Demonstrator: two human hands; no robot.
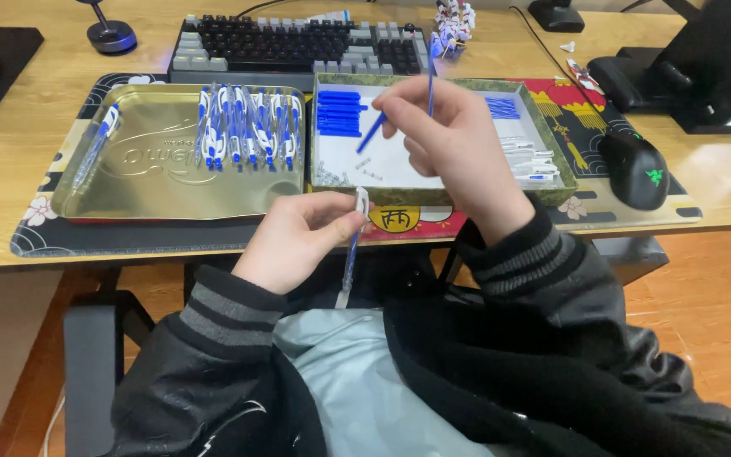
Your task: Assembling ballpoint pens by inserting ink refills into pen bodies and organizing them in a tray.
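Left hand (298, 237) closed on white-blue pen barrel (354, 245) at desk edge. Right hand (450, 144) pinching thin blue refill (431, 85) and blue part (372, 133) above white box (420, 196). Gold tray (154, 182) left, finished pens (247, 127) rowed.

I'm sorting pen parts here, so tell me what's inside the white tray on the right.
Inside the white tray: a stack of blue caps, small springs, clear barrels and more blue pieces. The right hand, holding blue refills, covers the tray's middle.

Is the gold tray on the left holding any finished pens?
Yes, a row of blue and white pens lies in the gold tray, with one more pen near its left rim.
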